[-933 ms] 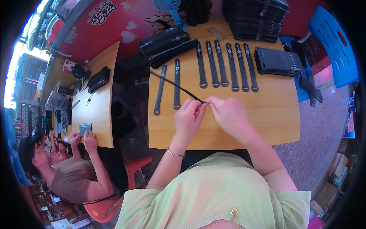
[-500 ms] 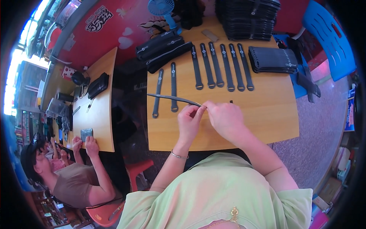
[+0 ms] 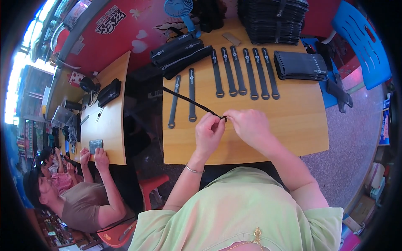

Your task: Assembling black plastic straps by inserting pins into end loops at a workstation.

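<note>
A thin black strap (image 3: 186,98) runs up and left from my hands, over two straps lying on the table. My left hand (image 3: 209,130) is closed, pinching this strap near its lower end. My right hand (image 3: 250,127) pinches at the same end, where a small dark piece (image 3: 225,119) shows between the fingertips; its exact form is too small to make out. Beyond my hands, several flat black straps (image 3: 248,75) with slotted ends lie in rows. Two more, including a dark strap (image 3: 192,94), lie to the left.
Folded black cases (image 3: 299,66) sit at the table's right, with a tall black stack (image 3: 272,21) behind. Black pouches (image 3: 180,52) and a blue fan (image 3: 179,9) stand at the back left. A co-worker (image 3: 83,201) sits at another table (image 3: 113,129) on the left.
The held strap has turned, its free end rising and its broad side now showing. A small dark bit on the table by my right hand no longer shows. A dark piece appears between my fingertips.
</note>
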The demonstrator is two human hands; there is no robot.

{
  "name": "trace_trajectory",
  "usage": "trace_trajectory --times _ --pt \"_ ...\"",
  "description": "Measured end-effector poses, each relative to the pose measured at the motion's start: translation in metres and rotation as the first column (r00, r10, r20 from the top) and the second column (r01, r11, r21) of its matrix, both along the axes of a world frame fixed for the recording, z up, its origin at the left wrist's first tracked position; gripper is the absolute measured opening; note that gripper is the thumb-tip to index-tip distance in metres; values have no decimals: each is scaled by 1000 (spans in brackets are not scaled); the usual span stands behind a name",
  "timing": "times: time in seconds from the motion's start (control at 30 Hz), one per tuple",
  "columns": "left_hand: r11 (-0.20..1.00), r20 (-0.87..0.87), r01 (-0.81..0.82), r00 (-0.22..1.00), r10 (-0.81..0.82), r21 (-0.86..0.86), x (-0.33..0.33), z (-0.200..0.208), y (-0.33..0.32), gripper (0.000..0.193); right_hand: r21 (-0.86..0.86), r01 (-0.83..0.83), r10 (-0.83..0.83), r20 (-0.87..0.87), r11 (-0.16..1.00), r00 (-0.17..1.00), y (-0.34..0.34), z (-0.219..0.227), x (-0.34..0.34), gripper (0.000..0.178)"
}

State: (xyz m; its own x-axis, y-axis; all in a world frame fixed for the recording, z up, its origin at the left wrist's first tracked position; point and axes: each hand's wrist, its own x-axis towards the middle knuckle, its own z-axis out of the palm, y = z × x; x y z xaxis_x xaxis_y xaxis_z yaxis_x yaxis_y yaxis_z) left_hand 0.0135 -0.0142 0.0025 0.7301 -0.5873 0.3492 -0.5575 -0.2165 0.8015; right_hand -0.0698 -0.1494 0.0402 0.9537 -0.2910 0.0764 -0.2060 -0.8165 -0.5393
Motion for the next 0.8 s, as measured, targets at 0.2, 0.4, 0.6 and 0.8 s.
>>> trace_trajectory --times 0.2,0.4,0.6,0.8 --pt "999 -6 40 999 -40 -8 -3 8 1 14 -42 47 -41 125 998 991 -8 -13 6 11" --pt "1000 -87 28 996 -28 -3 -5 9 12 17 -55 4 1 95 998 995 -9 6 -2 11" --pt "999 -174 -36 984 29 -39 -14 1 -2 20 -132 -4 3 -9 991 1000 -2 28 -15 8" --pt "995 -358 10 933 -44 -99 -21 0 -18 12 -138 59 -57 21 989 998 -6 26 -27 7"
